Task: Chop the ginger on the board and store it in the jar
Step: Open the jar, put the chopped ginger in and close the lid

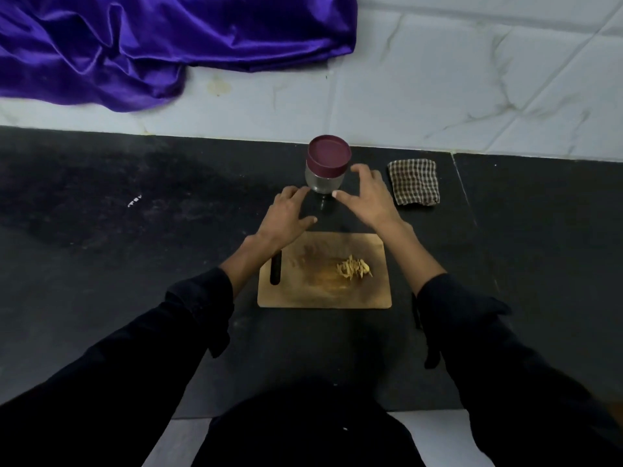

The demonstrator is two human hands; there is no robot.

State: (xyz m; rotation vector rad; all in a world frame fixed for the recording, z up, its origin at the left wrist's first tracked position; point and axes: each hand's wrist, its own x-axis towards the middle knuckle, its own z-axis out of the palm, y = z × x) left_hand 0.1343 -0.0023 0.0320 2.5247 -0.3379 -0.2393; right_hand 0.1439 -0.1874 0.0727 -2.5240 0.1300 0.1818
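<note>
The jar, lid on, stood on the dark bench beyond the board, where chopped ginger lay. The left hand and right hand flanked the jar's base, fingers spread, gripping nothing. A checked cloth lay just right.

sleeves: dark, long, cuffs pushed up | forearms bare

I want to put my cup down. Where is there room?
Left of the wooden cutting board, the black counter is bare. It's crowded by the maroon-lidded glass jar, where the left hand, right hand and checkered cloth sit.
</note>
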